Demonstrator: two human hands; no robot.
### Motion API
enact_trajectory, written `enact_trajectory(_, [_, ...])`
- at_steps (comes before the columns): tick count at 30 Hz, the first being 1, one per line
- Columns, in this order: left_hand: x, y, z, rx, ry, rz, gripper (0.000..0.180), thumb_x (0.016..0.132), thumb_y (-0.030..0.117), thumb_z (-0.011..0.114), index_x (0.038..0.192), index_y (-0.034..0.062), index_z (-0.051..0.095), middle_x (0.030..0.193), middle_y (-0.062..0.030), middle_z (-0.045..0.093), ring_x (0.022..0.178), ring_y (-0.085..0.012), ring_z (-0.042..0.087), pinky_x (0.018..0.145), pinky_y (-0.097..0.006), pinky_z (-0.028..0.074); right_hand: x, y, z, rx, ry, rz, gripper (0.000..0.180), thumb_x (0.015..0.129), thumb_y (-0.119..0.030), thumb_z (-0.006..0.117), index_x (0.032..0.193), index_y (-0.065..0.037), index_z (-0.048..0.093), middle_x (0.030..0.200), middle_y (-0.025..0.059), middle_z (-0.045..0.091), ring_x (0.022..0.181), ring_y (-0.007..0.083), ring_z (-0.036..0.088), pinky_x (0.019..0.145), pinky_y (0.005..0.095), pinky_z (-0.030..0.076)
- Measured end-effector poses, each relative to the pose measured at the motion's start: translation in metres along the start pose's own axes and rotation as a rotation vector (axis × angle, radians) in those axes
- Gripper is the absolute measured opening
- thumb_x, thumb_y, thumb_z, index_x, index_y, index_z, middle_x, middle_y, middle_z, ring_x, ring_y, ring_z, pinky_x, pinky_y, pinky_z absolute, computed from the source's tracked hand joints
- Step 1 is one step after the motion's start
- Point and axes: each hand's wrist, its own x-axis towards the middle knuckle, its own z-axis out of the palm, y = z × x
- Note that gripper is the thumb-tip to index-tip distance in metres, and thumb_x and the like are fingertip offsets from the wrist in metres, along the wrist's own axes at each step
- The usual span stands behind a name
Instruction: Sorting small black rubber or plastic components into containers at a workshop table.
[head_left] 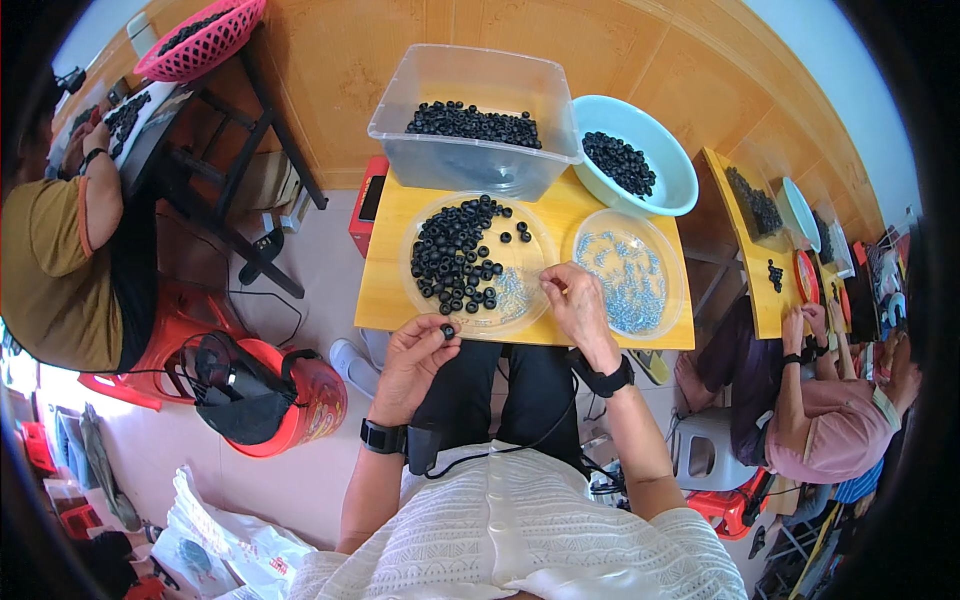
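Observation:
Between the fingertips of my left hand (408, 365) is a small black round piece with a hole (447, 330), held just off the front rim of a clear round tray (548, 250). That tray holds a heap of black round pieces (445, 245) on its left and small pale-blue and silvery bits (512, 296) at its lower right. My right hand (580, 308) is closed in a pinch at the tray's right rim; whatever its fingertips hold is too small to make out. Beside it a second clear round tray (676, 265) carries many small pale-blue bits (622, 285).
A clear plastic bin (470, 165) and a light-blue basin (680, 185), both with black pieces, stand behind the trays on the yellow table (385, 290). Co-workers sit at the left (60, 260) and right (830, 430). A red bucket (320, 400) stands on the floor at left.

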Motion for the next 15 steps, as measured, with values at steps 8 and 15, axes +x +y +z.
enact_trajectory(8, [0.001, 0.005, -0.007, -0.026, 0.014, 0.036, 0.019, 0.085, 0.004, 0.056, 0.104, 0.0004, 0.056, 0.098, -0.0118, 0.062, 0.084, -0.0163, 0.062, 0.077, -0.026, 0.052, 0.006, -0.027, 0.038, -0.023, -0.201, -0.228, 0.019, 0.068, 0.000, 0.063, 0.087, -0.001, 0.062, 0.083, 0.0130, 0.059, 0.071, 0.0267, 0.060, 0.067, 0.0350, 0.047])
enact_trajectory(15, [-0.003, 0.006, -0.012, -0.031, 0.047, 0.051, 0.019, 0.085, 0.004, 0.055, 0.104, -0.0003, 0.056, 0.098, -0.0124, 0.062, 0.084, -0.0160, 0.062, 0.077, -0.026, 0.053, 0.017, -0.016, 0.038, 0.029, -0.268, -0.149, 0.015, 0.066, 0.002, 0.061, 0.081, -0.001, 0.062, 0.079, 0.0139, 0.056, 0.075, 0.0320, 0.058, 0.068, 0.0387, 0.046])
